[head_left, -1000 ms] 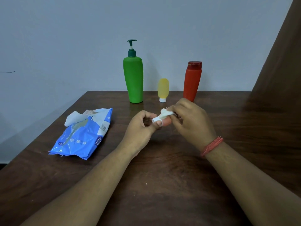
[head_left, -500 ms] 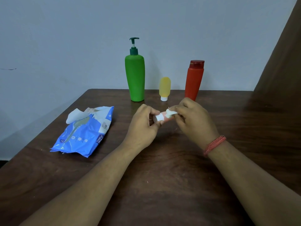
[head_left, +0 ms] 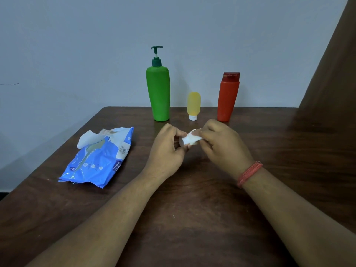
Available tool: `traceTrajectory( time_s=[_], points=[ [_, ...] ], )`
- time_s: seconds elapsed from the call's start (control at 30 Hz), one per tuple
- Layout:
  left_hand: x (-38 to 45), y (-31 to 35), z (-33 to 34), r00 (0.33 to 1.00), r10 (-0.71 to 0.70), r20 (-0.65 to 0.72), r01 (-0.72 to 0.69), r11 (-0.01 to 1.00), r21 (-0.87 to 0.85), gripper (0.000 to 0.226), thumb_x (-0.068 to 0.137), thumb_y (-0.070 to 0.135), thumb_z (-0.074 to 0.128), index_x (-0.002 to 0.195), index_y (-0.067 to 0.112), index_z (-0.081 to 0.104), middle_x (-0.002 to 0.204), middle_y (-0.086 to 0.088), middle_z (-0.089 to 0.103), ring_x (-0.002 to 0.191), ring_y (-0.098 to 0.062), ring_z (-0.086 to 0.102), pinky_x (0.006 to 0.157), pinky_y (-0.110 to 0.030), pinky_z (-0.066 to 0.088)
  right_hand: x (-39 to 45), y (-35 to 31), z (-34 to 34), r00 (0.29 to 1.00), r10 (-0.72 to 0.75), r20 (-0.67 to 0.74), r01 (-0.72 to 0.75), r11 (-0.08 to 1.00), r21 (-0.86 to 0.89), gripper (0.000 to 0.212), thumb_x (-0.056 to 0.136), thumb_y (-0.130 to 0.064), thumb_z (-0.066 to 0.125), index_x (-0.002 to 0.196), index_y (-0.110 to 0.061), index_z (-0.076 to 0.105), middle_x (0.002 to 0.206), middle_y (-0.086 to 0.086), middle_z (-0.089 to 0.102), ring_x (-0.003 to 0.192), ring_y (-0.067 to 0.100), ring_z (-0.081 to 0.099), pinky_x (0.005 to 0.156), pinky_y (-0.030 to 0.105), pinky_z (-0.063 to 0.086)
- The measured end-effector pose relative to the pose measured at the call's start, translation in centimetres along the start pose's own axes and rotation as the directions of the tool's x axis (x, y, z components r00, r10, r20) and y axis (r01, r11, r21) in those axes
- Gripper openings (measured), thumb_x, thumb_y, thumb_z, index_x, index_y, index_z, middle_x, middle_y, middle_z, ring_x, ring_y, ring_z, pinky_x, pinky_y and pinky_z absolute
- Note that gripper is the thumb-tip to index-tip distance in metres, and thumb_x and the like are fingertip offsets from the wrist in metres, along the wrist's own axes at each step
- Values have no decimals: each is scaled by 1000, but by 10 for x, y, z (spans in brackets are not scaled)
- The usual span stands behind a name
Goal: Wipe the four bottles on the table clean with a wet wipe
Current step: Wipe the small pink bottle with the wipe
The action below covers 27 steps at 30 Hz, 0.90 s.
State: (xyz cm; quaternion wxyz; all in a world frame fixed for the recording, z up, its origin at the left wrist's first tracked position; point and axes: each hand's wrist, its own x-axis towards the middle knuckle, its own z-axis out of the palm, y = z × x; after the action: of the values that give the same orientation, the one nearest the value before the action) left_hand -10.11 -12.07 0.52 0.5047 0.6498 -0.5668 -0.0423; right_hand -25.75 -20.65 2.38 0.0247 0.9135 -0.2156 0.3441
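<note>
Wipe (head_left: pixel 192 138) wraps a small bottle, mostly hidden, at table (head_left: pixel 192 218) centre, pinched by the left hand (head_left: pixel 167 151) and right hand (head_left: pixel 221 143). At twelve o'clock stand green bottle (head_left: pixel 158 93), yellow bottle (head_left: pixel 193 103), red bottle (head_left: pixel 228 99); wipe pack (head_left: pixel 100 158) at nine.

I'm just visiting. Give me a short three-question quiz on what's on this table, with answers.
1. True or false: the green pump bottle is lying on its side.
2. How many bottles stand at the back of the table?
3. What lies left of the hands: A) a sponge, B) a blue wipes pack, C) a cup?

Key: 1 false, it stands upright. 2 three: green, yellow bottle, red bottle. 3 B.
</note>
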Motion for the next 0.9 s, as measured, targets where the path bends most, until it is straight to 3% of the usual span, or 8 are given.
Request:
traceTrajectory(
  time_s=[0.1, 0.2, 0.27, 0.37, 0.57, 0.67, 0.77, 0.9],
  points=[
    [1, 0, -1, 1000, -8, -1, 8, 1000, 5, 29, 83, 8, 79, 96, 25, 59, 103, 6, 57, 94, -7, 62, 83, -28, 57, 2, 4, 2, 1000, -16, 0, 16, 999, -40, 30, 89, -13, 67, 118, -17, 72, 95, 0, 59, 87, 17, 57, 67, 35, 53],
    [1, 2, -1, 999, -40, -17, 40, 999, -5, 24, 84, 8, 77, 99, 19, 61, 105, 7, 58, 94, -3, 60, 79, -10, 50, 0, 21, 0, 992, 119, -47, -123, 989, -80, 29, 91, -15, 67, 120, -18, 71, 98, 0, 60, 89, 17, 57, 77, 32, 53],
    [1, 3, -1, 998, -64, -21, 64, 998, -20, 24, 84, 6, 77, 101, 17, 63, 107, 6, 58, 96, -3, 60, 77, -5, 47, -1, 33, -2, 976, 200, -87, -208, 974, -91, 28, 91, -14, 67, 118, -17, 73, 96, 0, 60, 88, 18, 58, 78, 26, 46],
    [1, 3, -2, 996, -87, -22, 87, 996, -12, 25, 84, 7, 77, 101, 18, 63, 106, 9, 58, 96, -1, 59, 78, -3, 46, -2, 34, -3, 965, 237, -116, -244, 969, -45, 27, 92, -13, 67, 118, -18, 73, 96, 0, 59, 88, 17, 57, 77, 29, 50],
    [0, 5, -5, 998, -58, -7, 58, 998, -26, 25, 84, 8, 78, 100, 18, 63, 103, 8, 58, 94, 9, 56, 75, -3, 45, 2, 4, 2, 1000, -17, 6, 17, 998, -57, 30, 90, -13, 68, 119, -16, 71, 98, 0, 61, 91, 16, 57, 71, 34, 54],
    [0, 8, -5, 996, -90, -18, 89, 996, -32, 23, 85, 7, 77, 102, 17, 63, 104, 10, 58, 92, 11, 56, 74, 0, 42, 1, 20, -1, 992, 104, -67, -109, 992, -65, 26, 91, -16, 67, 117, -18, 72, 95, 0, 60, 88, 18, 57, 73, 36, 54],
    [-1, 9, -5, 994, -111, -16, 111, 993, -32, 23, 86, 8, 76, 102, 18, 63, 107, 10, 58, 93, 7, 56, 74, 1, 42, -1, 34, -3, 968, 218, -127, -225, 974, -40, 26, 91, -18, 66, 116, -19, 74, 94, -1, 61, 88, 17, 57, 76, 25, 46],
    [0, 8, -5, 991, -136, -16, 136, 990, -29, 24, 86, 10, 76, 100, 23, 62, 106, 13, 58, 99, -2, 57, 74, 0, 41, 0, 28, -2, 966, 228, -122, -231, 973, -10, 27, 93, -17, 66, 119, -18, 72, 97, -1, 61, 89, 14, 56, 79, 25, 46]
  ],
)
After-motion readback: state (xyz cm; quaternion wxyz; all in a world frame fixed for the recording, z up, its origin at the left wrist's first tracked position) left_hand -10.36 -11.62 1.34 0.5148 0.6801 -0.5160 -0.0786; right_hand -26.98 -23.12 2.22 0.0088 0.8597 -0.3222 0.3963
